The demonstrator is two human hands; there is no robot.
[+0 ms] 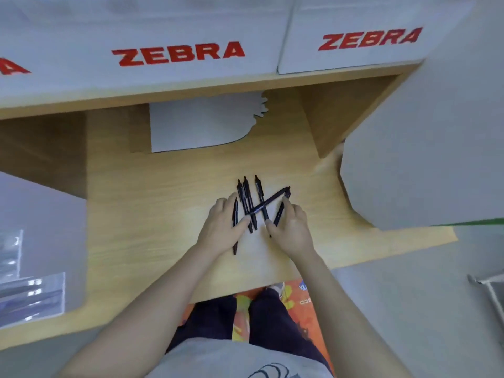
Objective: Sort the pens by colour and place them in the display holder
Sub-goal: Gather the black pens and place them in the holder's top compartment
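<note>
Six-ish dark pens (253, 205) lie loose & crossed mid-desk (152, 203), left hand (223, 225) flat over one at 9 o'clock, right hand (290, 227) pinching one at 3, so it's prob still the gathering step; next: square them into a bundle, no holder in view.

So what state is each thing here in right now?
Pens: loose on the desk, one lying crossed over the others.
Left hand: flat on the pens, one pen under it.
Right hand: fingers touching a pen, grip unclear.
Desk: bare wood around the pens.
White sheet: lying flat, untouched.
</note>
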